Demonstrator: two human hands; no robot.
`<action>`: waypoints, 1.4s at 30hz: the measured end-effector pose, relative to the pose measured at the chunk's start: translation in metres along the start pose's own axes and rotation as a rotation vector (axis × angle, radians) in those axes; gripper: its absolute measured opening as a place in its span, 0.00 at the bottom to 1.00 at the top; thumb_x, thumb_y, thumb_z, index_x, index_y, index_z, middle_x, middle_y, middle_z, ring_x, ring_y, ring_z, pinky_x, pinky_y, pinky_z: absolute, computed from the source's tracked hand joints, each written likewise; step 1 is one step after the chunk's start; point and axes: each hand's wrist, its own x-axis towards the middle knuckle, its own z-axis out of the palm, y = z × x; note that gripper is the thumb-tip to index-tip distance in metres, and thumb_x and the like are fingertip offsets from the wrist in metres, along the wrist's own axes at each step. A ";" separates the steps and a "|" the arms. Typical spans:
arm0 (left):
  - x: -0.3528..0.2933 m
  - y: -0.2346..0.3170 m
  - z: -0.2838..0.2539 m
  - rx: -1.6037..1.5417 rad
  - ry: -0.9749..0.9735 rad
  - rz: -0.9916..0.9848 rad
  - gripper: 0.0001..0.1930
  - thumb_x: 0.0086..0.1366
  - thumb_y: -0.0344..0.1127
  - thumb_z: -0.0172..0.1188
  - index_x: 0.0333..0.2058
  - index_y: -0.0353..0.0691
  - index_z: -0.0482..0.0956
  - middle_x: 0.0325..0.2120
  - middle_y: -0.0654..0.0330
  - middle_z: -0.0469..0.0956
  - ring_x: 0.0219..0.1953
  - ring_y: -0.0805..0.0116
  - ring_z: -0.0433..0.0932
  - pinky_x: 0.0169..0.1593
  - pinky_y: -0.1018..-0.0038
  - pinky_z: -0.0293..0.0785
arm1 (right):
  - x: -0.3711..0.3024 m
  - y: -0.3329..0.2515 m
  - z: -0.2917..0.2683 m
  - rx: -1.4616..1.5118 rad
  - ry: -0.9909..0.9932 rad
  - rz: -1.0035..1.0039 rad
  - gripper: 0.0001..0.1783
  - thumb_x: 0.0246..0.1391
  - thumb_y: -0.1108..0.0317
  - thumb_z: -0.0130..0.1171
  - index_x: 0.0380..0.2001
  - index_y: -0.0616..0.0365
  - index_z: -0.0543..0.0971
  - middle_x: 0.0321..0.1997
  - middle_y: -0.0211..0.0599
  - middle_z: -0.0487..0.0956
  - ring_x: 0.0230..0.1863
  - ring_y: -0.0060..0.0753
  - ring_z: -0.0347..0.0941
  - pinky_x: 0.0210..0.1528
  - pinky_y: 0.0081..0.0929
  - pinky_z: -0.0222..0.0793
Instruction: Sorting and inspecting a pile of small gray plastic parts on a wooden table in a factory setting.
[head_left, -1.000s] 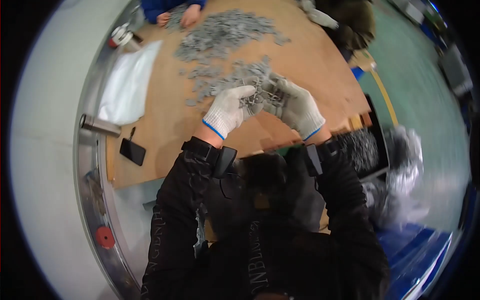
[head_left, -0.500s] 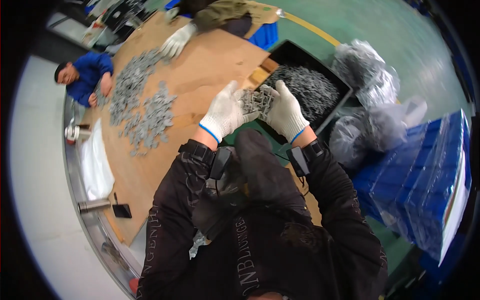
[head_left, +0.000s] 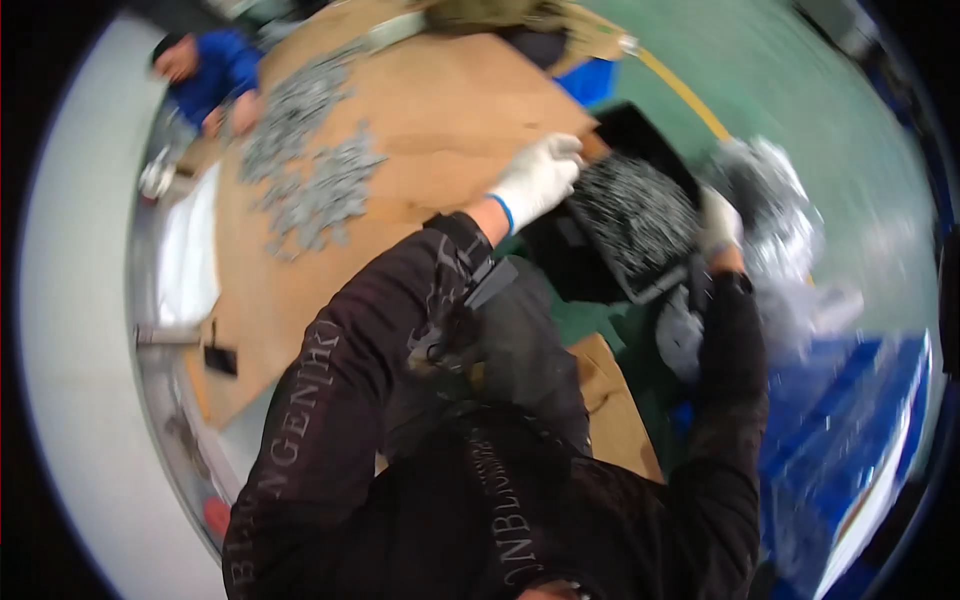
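A black bin heaped with small grey parts stands at the table's right edge, somewhat tilted. My right hand, in a white knit glove, grips the bin's right rim; its fingertips are partly hidden. Beside the bin's left rim is my gloved left hand, its fingers bent and blurred, and whether it touches the bin is unclear. No loose parts show in either hand. Flat grey pieces lie scattered on the brown tabletop, left of my left hand.
A person in blue sits at the table's far left, hands by the pieces. Another person's sleeve reaches in from the far side. Clear plastic bags and a wrapped blue stack stand to the right. Cardboard lies below the bin.
My hands have parted, and the clump of grey parts they held is gone from them. My right hand moved right onto the bin's rim; my left is by its left side. The view has shifted.
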 end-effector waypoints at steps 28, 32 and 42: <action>-0.173 -0.058 -0.484 1.185 1.206 0.365 0.19 0.73 0.36 0.62 0.60 0.46 0.82 0.59 0.50 0.83 0.60 0.48 0.81 0.66 0.55 0.76 | 0.180 -0.553 0.024 0.384 -0.020 -0.247 0.24 0.66 0.63 0.60 0.64 0.55 0.82 0.69 0.50 0.79 0.71 0.56 0.73 0.76 0.48 0.66; -0.116 -0.014 -0.507 1.285 0.908 0.158 0.20 0.72 0.39 0.57 0.60 0.48 0.83 0.62 0.50 0.82 0.61 0.45 0.81 0.65 0.52 0.77 | 0.177 -0.556 0.030 0.365 -0.028 -0.287 0.22 0.65 0.65 0.60 0.61 0.54 0.83 0.69 0.47 0.80 0.73 0.53 0.71 0.78 0.48 0.62; -0.097 0.030 -0.520 1.068 0.656 -0.201 0.22 0.72 0.42 0.55 0.63 0.49 0.82 0.65 0.51 0.81 0.63 0.47 0.81 0.65 0.54 0.77 | 0.178 -0.550 0.038 0.386 0.028 -0.282 0.19 0.62 0.66 0.62 0.55 0.51 0.85 0.64 0.41 0.82 0.71 0.51 0.72 0.77 0.50 0.61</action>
